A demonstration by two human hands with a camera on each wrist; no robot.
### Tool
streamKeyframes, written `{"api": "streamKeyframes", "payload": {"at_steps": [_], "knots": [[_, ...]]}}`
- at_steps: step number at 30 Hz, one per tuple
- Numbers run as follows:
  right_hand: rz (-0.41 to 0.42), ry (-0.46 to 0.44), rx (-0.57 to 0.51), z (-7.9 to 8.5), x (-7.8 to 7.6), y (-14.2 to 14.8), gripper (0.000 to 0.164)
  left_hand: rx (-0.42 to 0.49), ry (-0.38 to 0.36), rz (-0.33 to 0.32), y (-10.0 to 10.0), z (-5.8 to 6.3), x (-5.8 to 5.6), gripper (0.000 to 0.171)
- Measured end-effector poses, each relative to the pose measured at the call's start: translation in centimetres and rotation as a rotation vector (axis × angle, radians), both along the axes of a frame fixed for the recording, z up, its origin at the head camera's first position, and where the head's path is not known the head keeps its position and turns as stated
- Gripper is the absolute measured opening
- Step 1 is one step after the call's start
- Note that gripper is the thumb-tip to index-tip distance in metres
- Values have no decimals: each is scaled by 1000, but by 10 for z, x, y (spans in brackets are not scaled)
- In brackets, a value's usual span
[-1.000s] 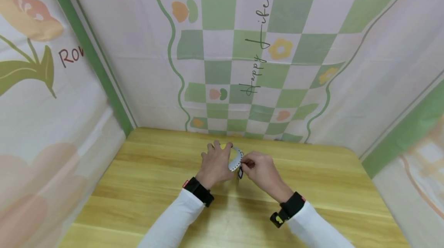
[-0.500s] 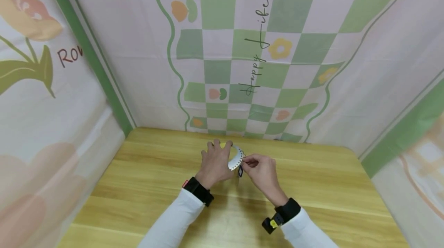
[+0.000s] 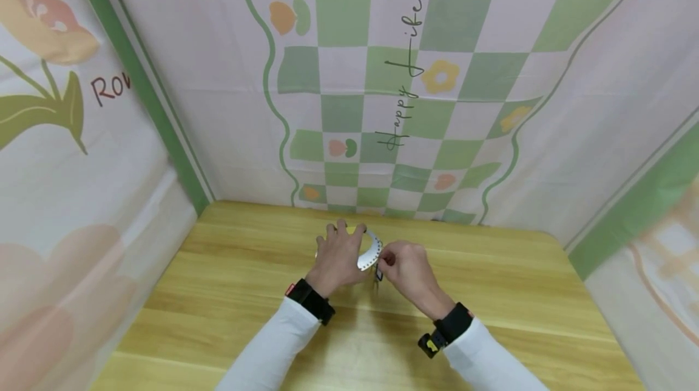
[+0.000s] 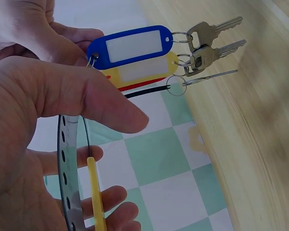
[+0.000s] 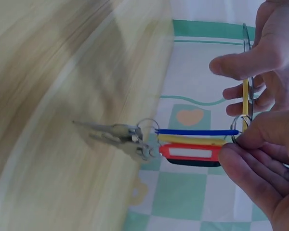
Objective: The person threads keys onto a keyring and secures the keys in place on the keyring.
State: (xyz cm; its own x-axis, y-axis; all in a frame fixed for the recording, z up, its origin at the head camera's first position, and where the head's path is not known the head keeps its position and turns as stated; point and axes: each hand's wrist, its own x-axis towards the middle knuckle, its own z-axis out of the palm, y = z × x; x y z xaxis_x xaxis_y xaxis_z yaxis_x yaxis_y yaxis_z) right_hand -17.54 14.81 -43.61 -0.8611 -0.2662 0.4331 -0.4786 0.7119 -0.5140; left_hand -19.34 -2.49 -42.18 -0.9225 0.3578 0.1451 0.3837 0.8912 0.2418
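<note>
In the head view my left hand [image 3: 338,260] holds a curved metal plate [image 3: 372,255] with a row of holes along its rim. The left wrist view has this plate edge-on, between the thumb and the fingers, beside a thin yellow piece [image 4: 95,192]. My right hand [image 3: 409,266] pinches a small metal ring [image 5: 242,122] at the plate's edge, between thumb and fingertips. Off that side hang a blue key tag [image 4: 135,48], a yellow key tag [image 4: 144,70], a red key tag [image 5: 192,152] and a black one, with metal keys [image 4: 207,36] at their far ends.
Both hands work above a wooden table [image 3: 246,269]. Behind it hangs a green-and-white checked cloth [image 3: 415,136], with more printed cloth at the left [image 3: 82,197] and right. Each wrist wears a black strap [image 3: 311,302].
My right hand shifts slightly and its wrist turns a little, while its fingertips stay at the plate's rim. The plate tilts slightly; my left hand keeps nearly the same place.
</note>
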Motion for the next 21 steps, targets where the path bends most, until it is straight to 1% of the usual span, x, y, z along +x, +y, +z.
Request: {"api": "streamKeyframes", "payload": {"at_steps": [5,9,12,15,17,21], "knots": [[76,50,81,2,-2,1,15,-10,-5,-6,0,-2,-1,84],[138,76,107,4,-4,3,13,-5,0,-14,-1,-4,-2,83],[166,78,112,6,-4,4,12,5,-1,-14,-2,-4,-2,83],[168,84,111,7,-5,5,12,11,-4,-12,-2,-4,-3,84],[153,89,107,7,-5,5,13,13,-6,-10,-2,-3,-3,84],[110,62,48,6,-4,6,15,15,-16,-7,-2,-2,-3,84]]}}
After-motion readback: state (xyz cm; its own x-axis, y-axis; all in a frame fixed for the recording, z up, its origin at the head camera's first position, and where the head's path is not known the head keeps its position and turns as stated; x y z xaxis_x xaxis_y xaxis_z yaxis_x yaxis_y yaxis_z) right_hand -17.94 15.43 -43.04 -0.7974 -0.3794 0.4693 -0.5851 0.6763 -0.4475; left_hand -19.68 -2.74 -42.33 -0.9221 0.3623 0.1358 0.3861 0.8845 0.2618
